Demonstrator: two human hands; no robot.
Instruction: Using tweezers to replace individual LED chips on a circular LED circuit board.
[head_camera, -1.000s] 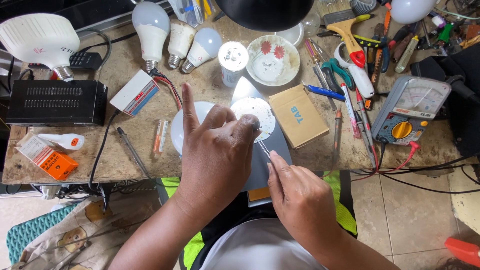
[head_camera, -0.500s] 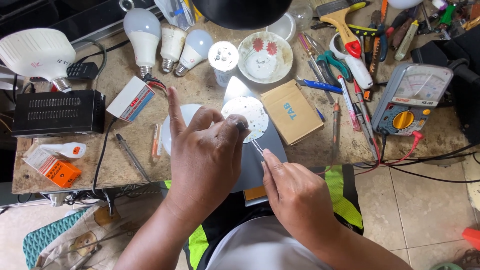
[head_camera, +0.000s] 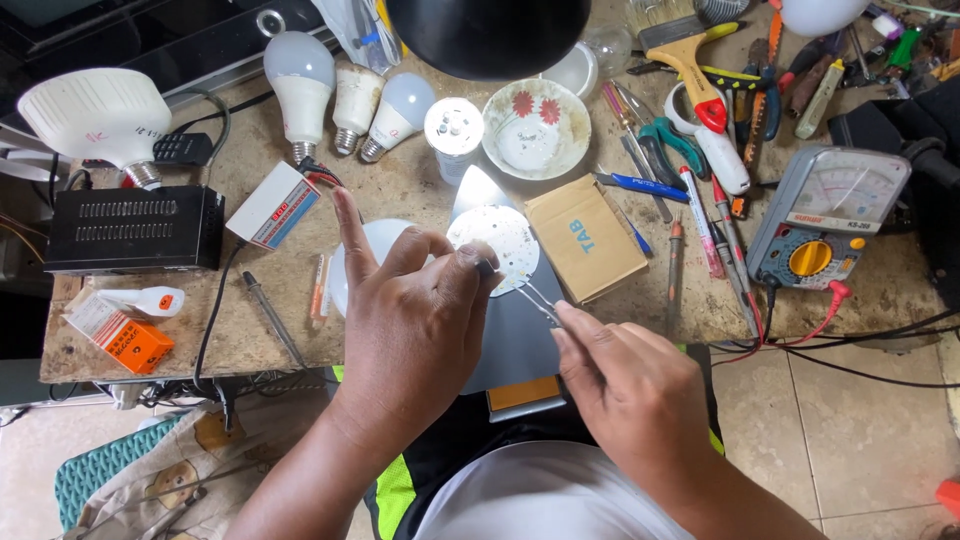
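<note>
My left hand (head_camera: 415, 320) pinches the near edge of a round white LED board (head_camera: 497, 243) between thumb and fingers, its index finger pointing up. My right hand (head_camera: 630, 385) holds thin metal tweezers (head_camera: 537, 298) whose tips reach the board's lower edge. The board rests over a grey metal plate (head_camera: 515, 335) at the table's front. A white bulb dome (head_camera: 385, 240) lies partly hidden behind my left hand.
Three white bulbs (head_camera: 345, 95) and a bulb base (head_camera: 454, 130) stand at the back. A flowered bowl (head_camera: 536, 128), brown cardboard box (head_camera: 585, 238), multimeter (head_camera: 825, 215), black power box (head_camera: 130, 228), soldering iron (head_camera: 272, 318), orange box (head_camera: 120, 335) and several hand tools (head_camera: 700, 110) crowd the table.
The view has shifted slightly. Both hands stay on the board and tweezers, with the tweezer tips still at the board's edge.
</note>
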